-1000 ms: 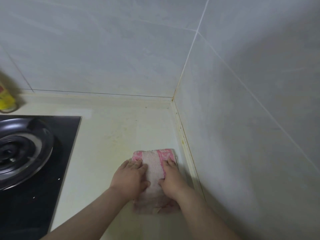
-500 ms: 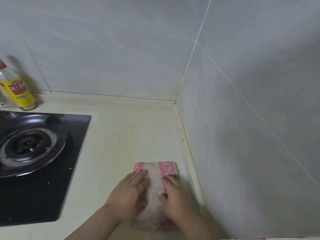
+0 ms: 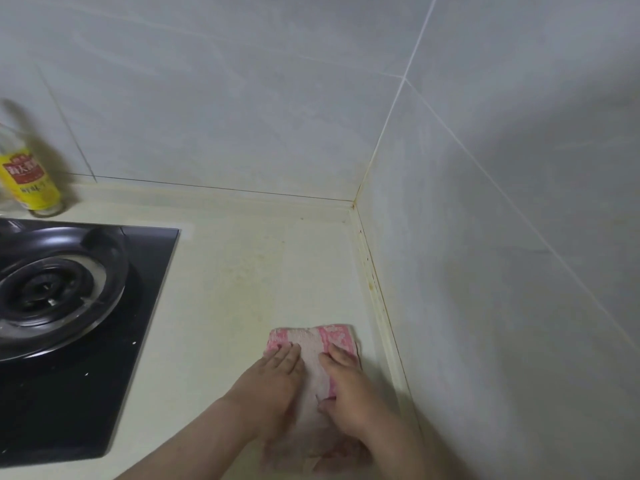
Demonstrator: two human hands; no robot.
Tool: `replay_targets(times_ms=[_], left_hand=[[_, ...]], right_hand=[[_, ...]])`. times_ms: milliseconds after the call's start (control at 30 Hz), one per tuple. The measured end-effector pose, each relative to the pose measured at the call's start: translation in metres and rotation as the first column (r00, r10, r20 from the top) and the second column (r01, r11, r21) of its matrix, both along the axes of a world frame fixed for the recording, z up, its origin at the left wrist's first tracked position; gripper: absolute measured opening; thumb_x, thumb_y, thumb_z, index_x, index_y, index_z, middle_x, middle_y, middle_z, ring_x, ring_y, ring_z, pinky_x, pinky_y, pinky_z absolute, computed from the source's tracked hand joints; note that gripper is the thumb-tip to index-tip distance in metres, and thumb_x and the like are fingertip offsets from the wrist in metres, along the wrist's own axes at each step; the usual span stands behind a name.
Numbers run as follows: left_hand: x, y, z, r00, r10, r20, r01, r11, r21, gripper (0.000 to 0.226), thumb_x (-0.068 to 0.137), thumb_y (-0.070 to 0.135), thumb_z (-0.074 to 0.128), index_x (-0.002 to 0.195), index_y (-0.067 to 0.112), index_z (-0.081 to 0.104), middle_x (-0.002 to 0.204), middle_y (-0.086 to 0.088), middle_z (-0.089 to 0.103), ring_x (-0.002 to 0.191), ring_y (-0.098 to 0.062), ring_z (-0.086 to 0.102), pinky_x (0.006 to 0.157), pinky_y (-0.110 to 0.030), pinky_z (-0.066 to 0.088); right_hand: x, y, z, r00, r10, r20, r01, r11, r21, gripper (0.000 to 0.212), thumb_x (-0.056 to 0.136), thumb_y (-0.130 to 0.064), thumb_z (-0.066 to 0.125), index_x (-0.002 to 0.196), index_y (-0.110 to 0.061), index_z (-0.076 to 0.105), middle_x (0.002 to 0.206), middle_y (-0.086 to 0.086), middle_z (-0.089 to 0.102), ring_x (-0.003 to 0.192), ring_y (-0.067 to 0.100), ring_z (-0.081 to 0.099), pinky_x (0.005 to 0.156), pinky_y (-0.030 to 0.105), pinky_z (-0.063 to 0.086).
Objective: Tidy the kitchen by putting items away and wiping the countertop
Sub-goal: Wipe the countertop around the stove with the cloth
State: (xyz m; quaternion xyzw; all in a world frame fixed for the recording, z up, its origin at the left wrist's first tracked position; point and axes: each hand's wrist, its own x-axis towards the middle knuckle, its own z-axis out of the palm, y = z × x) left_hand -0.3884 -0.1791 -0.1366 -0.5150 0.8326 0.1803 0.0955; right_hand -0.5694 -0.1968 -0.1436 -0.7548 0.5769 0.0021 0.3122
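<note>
A folded pink and white cloth [image 3: 313, 344] lies flat on the cream countertop [image 3: 242, 278], close to the right wall. My left hand [image 3: 273, 382] presses on the cloth's left half with straight fingers. My right hand [image 3: 346, 389] presses on the right half, fingers laid flat and the thumb tucked toward the middle. The cloth's near end is hidden under my hands and wrists.
A black glass hob with a round gas burner [image 3: 52, 285] fills the left side. A bottle with a yellow label [image 3: 29, 181] stands at the back left against the tiled wall. Tiled walls meet in a corner [image 3: 356, 202] at the back right.
Both hands have drawn the cloth toward me along the right wall. The view has shifted left, bringing the bottle and more of the hob into sight.
</note>
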Motion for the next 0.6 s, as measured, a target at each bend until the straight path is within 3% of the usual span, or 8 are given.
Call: replay_targets(times_ms=[233, 467, 600], left_hand=[[0.022, -0.054, 0.006, 1.0, -0.024, -0.005, 0.024, 0.999, 0.027, 0.098, 0.086, 0.042, 0.062, 0.154, 0.003, 0.002, 0.162, -0.018, -0.007, 0.151, -0.024, -0.002, 0.12, -0.03, -0.003], [0.043, -0.103, -0.003, 0.998, -0.066, -0.005, 0.066, 0.998, 0.012, 0.109, 0.083, 0.06, 0.061, 0.154, 0.004, -0.001, 0.162, -0.016, -0.007, 0.151, -0.022, -0.003, 0.119, -0.027, -0.006], [0.052, -0.127, -0.006, 0.998, -0.052, -0.028, 0.052, 0.999, -0.003, 0.117, 0.076, 0.071, 0.058, 0.155, 0.008, -0.002, 0.162, -0.01, -0.01, 0.151, -0.018, -0.004, 0.117, -0.025, -0.008]], right_hand=[[0.012, -0.04, 0.005, 1.0, 0.016, -0.008, -0.016, 0.999, -0.029, 0.083, 0.09, -0.028, 0.069, 0.157, -0.024, 0.02, 0.166, -0.005, 0.004, 0.152, 0.01, 0.003, 0.116, 0.019, 0.003], [0.02, -0.093, 0.006, 0.997, 0.071, -0.002, -0.07, 0.992, 0.103, 0.103, 0.079, -0.035, 0.078, 0.158, -0.023, 0.013, 0.166, -0.007, -0.003, 0.151, 0.008, -0.003, 0.121, 0.023, 0.005], [0.027, -0.116, 0.006, 0.997, 0.077, -0.002, -0.077, 0.994, 0.075, 0.106, 0.078, -0.038, 0.078, 0.158, -0.023, 0.011, 0.166, -0.006, -0.004, 0.152, 0.01, -0.004, 0.119, 0.024, 0.003]])
